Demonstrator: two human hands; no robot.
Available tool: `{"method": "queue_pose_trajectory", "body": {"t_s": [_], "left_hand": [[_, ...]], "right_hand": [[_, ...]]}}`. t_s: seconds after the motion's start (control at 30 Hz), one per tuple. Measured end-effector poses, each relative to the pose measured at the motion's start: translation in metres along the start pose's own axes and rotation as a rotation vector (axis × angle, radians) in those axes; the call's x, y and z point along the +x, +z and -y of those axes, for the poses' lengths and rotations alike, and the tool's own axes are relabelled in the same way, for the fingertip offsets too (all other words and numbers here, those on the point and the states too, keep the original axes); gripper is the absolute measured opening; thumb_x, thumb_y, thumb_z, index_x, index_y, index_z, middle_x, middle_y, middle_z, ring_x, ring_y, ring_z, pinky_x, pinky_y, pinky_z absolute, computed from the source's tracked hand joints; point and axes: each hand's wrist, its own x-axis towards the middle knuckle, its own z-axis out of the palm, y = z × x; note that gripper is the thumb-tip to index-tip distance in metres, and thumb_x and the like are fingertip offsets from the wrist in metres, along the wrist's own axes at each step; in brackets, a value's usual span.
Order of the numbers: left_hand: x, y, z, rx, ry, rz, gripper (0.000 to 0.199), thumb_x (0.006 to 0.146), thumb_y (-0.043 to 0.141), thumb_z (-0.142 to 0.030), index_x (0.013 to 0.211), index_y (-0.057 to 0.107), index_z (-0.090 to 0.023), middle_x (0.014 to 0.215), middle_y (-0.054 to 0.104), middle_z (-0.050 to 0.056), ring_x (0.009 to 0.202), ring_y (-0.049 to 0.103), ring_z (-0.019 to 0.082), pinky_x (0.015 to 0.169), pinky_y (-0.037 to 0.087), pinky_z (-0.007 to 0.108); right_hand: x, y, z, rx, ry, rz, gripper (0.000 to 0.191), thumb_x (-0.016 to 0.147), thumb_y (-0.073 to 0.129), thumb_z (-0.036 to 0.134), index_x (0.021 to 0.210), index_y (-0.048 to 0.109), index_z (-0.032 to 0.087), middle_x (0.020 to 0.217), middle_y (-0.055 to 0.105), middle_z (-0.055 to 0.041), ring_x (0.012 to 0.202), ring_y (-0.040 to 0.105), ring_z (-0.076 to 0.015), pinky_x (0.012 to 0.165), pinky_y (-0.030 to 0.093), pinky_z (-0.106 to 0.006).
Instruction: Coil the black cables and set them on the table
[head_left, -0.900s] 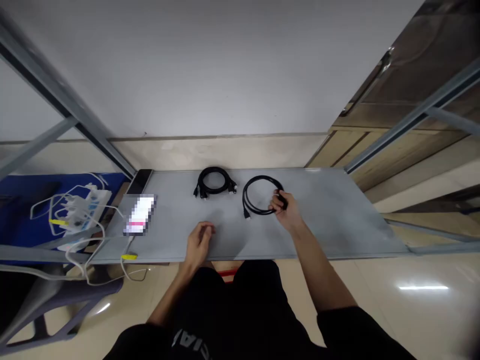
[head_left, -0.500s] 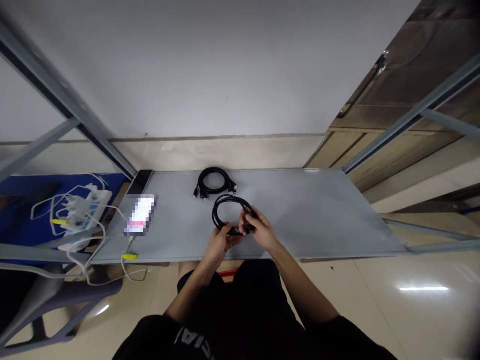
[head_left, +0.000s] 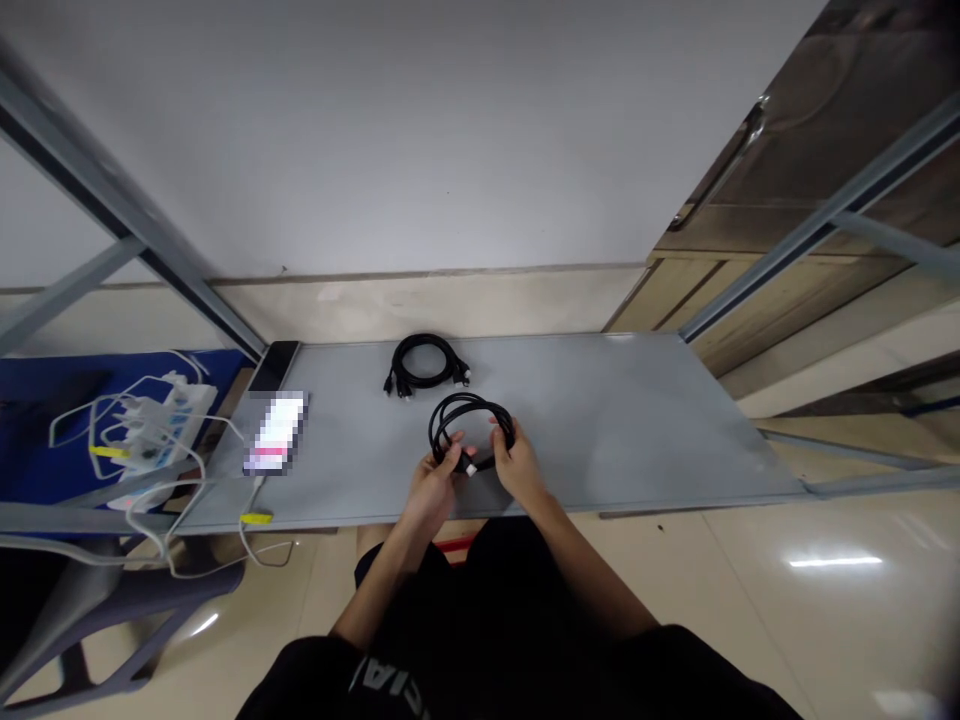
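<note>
Between my two hands a black cable (head_left: 470, 403) is held in a loose coil above the grey table (head_left: 615, 420). My left hand (head_left: 435, 484) is closed on the coil's lower left side, beside a plug with a white tip (head_left: 470, 469). On the right side of the loop, my right hand (head_left: 518, 464) pinches the strands between thumb and fingers. Just behind the held coil, a second coiled black cable (head_left: 426, 381) lies on the table, its connector ends pointing toward me at the left and right.
A phone with a lit, blurred screen (head_left: 276, 432) lies at the table's left, plugged into a white cord. Behind it is a dark phone-like slab (head_left: 274, 364). A white power strip (head_left: 169, 430) with tangled cords sits on a blue surface further left. Grey metal posts (head_left: 787, 245) frame the table.
My right hand has shifted from gripping a bunched part of the cable to the loop's right side. A white-tipped plug now shows by my left hand, and the coil looks rounder.
</note>
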Motion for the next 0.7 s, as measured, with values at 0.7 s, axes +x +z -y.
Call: {"method": "queue_pose_trajectory", "body": {"t_s": [0.7], "left_hand": [[0.015,-0.062,-0.034,0.938,0.688,-0.289,0.024,0.101,0.054,-0.041,0.106,0.067,-0.022,0.105,0.079,0.012,0.101,0.075,0.028,0.097,0.058,0.045]], "right_hand": [[0.030,-0.064,0.028,0.490,0.246,0.055,0.046,0.069,0.092,0.061,0.081,0.068,0.024,0.087,0.075,-0.0036,0.094,0.077,-0.0233,0.081,0.062,-0.034]]}}
